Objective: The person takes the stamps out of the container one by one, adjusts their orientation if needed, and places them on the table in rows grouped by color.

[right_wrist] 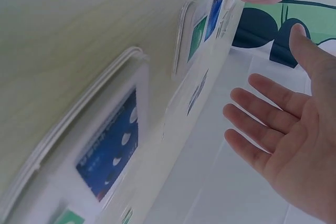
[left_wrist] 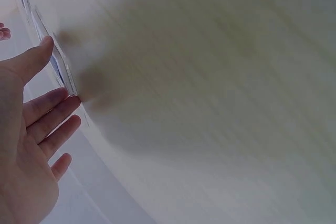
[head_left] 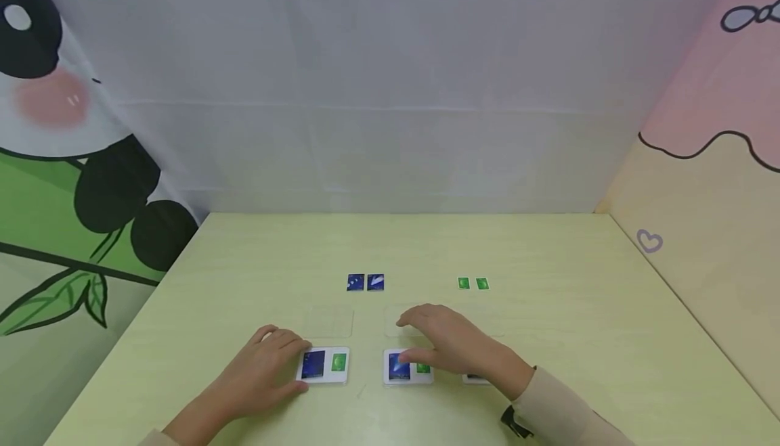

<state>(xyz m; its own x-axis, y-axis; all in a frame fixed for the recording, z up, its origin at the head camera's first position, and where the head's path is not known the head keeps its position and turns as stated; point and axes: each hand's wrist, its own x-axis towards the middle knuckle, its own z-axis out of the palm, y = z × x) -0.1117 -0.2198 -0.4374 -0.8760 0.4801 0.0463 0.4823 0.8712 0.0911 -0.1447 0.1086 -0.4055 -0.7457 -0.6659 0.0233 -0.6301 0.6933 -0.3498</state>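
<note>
A white rectangular card in a clear plastic case (head_left: pixel 331 365), bearing a blue picture and a green one, lies on the table. My left hand (head_left: pixel 268 371) holds it by its left end, thumb at the near corner and a fingertip at the far corner. Over a second such card (head_left: pixel 398 377) in the middle hovers my right hand (head_left: pixel 447 339), fingers extended and apart, with nothing in them. It partly covers that card in the head view. A third card (right_wrist: pixel 113 140) lies to the right, mostly hidden by the right wrist in the head view.
Clear plastic rectangles (head_left: pixel 329 322) lie behind the cards. Farther back, two small blue pictures (head_left: pixel 365 282) sit side by side, with two small green ones (head_left: pixel 473 283) to their right. A white sheet (head_left: pixel 396 94) and printed side panels (head_left: pixel 701 243) border the table (head_left: pixel 274 250).
</note>
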